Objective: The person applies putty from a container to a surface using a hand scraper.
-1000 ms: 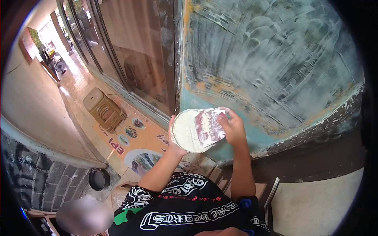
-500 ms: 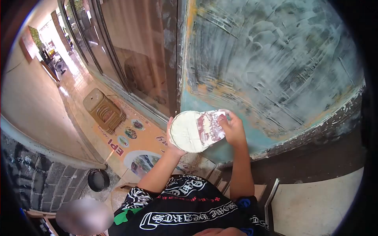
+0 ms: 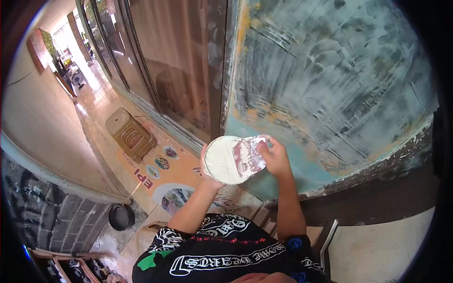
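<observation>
My left hand supports a round container of cream-white putty from its left and underside; the fingers beneath are hidden. A flat, putty-smeared scraper overlaps the container's right side, its left edge against the putty. My right hand pinches the scraper's right end, thumb on top. Both hands are in front of my chest, below a wall panel covered with streaky grey-white smears over blue-green.
A brown plastic stool stands on an orange printed banner on the floor at left. Nearby are a black round pan and a grey block wall. Dark-framed glass borders the smeared panel. Shelved items show at lower left.
The scraper has slid slightly left over the putty, with my right hand following. The surroundings have shifted a little rightward in view. Both hands keep their holds.
</observation>
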Available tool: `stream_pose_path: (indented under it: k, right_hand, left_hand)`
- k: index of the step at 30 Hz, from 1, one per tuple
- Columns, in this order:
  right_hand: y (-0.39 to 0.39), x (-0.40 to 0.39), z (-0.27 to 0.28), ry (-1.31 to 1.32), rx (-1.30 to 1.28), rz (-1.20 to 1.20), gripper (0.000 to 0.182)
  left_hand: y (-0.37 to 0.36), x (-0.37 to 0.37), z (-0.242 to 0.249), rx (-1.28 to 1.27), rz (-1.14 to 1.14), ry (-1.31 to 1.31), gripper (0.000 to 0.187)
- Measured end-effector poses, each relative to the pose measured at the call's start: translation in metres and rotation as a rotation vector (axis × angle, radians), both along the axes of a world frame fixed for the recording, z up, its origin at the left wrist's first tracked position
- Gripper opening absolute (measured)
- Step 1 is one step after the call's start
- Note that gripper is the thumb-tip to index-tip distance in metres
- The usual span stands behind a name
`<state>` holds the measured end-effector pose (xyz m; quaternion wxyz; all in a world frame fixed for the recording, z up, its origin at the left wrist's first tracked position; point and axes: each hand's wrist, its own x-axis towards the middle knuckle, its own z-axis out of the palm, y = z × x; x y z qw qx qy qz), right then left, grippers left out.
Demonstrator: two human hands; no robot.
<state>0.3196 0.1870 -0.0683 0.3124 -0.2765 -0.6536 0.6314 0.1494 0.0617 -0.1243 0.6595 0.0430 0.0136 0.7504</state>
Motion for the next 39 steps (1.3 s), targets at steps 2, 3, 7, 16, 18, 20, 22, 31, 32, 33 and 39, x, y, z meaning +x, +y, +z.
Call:
stream_pose_path:
  k: [2, 3, 7, 16, 18, 20, 22, 31, 32, 33, 39]
  right_hand:
    - [0.005, -0.001, -0.006, 0.086, 0.000, -0.028, 0.028]
    - [0.008, -0.003, -0.008, 0.088, 0.008, -0.032, 0.028]
    - [0.010, -0.021, -0.008, 0.169, 0.058, -0.188, 0.021]
    - [0.043, -0.074, -0.014, -0.292, 0.611, -0.602, 0.024]
    - [0.042, -0.089, -0.019, -0.394, 0.682, -0.636, 0.025]
    - [0.047, -0.099, -0.031, -0.529, 0.788, -0.678, 0.025]
    - [0.053, -0.098, -0.039, -0.562, 0.780, -0.748, 0.025]
    - [0.039, -0.109, -0.055, -0.559, 0.685, -0.677, 0.030]
    - [0.047, -0.115, -0.058, -0.575, 0.694, -0.715, 0.031]
    - [0.053, -0.118, -0.059, -0.589, 0.709, -0.751, 0.032]
    - [0.043, -0.067, -0.052, -0.582, 0.699, -0.895, 0.031]
  left_hand:
    - [-0.002, -0.005, 0.002, -0.030, 0.012, -0.004, 0.075]
    - [0.000, -0.008, 0.003, -0.023, 0.007, -0.003, 0.075]
    - [0.014, -0.022, -0.002, 0.010, 0.002, 0.016, 0.080]
    - [0.019, -0.064, -0.034, 0.046, 0.019, -0.007, 0.086]
    - [0.014, -0.069, -0.031, 0.044, 0.015, 0.004, 0.086]
    - [0.006, -0.073, -0.029, 0.088, -0.005, 0.005, 0.087]
    - [-0.001, -0.077, -0.030, 0.085, -0.003, 0.018, 0.088]
    - [-0.010, -0.093, -0.034, 0.135, -0.065, 0.052, 0.089]
    - [-0.011, -0.093, -0.034, 0.100, -0.057, -0.006, 0.090]
    - [-0.010, -0.093, -0.032, 0.105, -0.061, -0.003, 0.090]
    - [-0.013, -0.103, -0.033, 0.089, -0.023, 0.026, 0.091]
